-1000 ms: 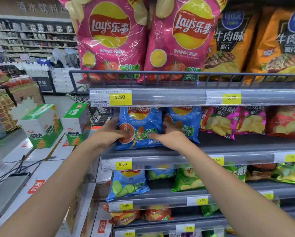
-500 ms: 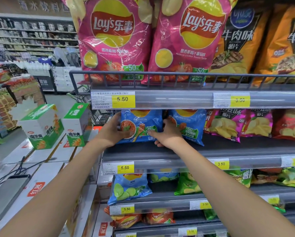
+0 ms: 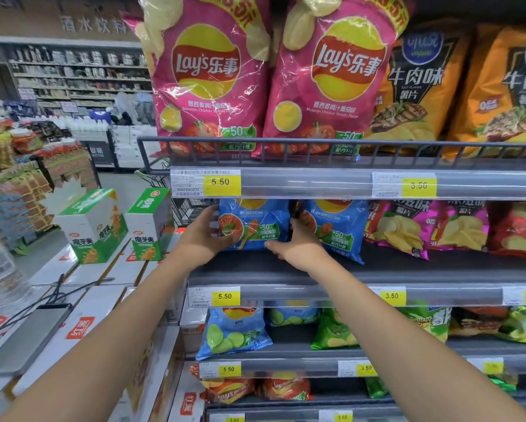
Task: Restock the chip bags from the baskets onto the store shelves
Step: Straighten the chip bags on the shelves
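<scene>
A blue chip bag [image 3: 257, 225] stands upright at the left end of the grey second shelf [image 3: 286, 271]. My left hand [image 3: 202, 234] grips its left edge, and my right hand [image 3: 298, 245] holds its right lower corner, fingers curled behind the bag. A second blue chip bag [image 3: 336, 228] stands just to the right, touching my right hand. Its upper part is hidden by the price rail.
Big pink Lay's bags [image 3: 208, 74] and orange bags [image 3: 420, 83] fill the top shelf behind a wire rail [image 3: 286, 144]. Magenta bags [image 3: 399, 226] sit right of the blue ones. Lower shelves hold blue, green and red bags. Stacked cartons and green-white boxes [image 3: 94, 226] stand left.
Both hands have pushed the blue bag deeper onto the shelf and stood it more upright, and my view has moved closer to the shelf.
</scene>
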Demonstrator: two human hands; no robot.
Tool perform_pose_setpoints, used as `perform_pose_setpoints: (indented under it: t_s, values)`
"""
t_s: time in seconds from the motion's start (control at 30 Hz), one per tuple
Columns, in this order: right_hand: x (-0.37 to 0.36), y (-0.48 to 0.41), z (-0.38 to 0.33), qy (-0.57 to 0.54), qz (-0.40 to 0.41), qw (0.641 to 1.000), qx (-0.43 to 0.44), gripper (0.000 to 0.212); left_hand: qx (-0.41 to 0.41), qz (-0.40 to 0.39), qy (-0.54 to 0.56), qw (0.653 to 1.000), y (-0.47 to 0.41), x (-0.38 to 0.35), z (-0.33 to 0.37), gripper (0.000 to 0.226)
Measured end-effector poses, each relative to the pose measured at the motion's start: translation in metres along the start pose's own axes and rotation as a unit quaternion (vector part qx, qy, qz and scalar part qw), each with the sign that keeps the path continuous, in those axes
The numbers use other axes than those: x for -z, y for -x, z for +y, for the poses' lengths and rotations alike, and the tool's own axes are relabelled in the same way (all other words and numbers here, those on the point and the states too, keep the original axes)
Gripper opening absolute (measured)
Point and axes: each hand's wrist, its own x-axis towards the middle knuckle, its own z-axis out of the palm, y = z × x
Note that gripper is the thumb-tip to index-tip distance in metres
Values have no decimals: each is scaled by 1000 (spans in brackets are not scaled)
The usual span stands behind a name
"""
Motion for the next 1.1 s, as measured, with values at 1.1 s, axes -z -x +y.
perform_pose_setpoints:
  t_s: [1.1]
  values:
    - [168,127,-82,-19,249,926,282,94,-126,350,-213,904,107,82,207,94]
